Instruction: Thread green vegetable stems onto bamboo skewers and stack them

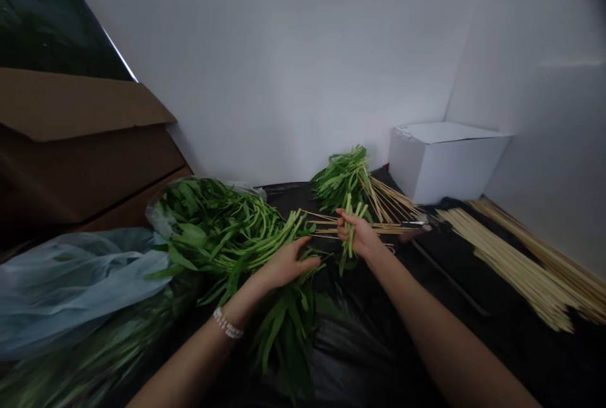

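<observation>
My right hand (362, 235) is closed around a few short green stems (350, 225), which stand up out of the fist with leaves hanging below. Left of it, my left hand (288, 263) rests at the cut ends of a large heap of leafy green stalks (222, 225), thumb and fingers apart; its fingertips touch the stalks and no grip on any shows. Thin wooden sticks (326, 223) lie behind and beside my right hand. Farther back is a bunch of greens (343, 174) with skewer-like sticks (386, 196) reaching out to the right.
Black plastic sheeting (360, 338) covers the surface. Bundles of pale sticks (511, 263) lie at the right, near a dark flat box (454, 269). A white box (445, 162) stands at the back right. At the left are a cardboard box (85, 168) and a translucent plastic bag (85, 288).
</observation>
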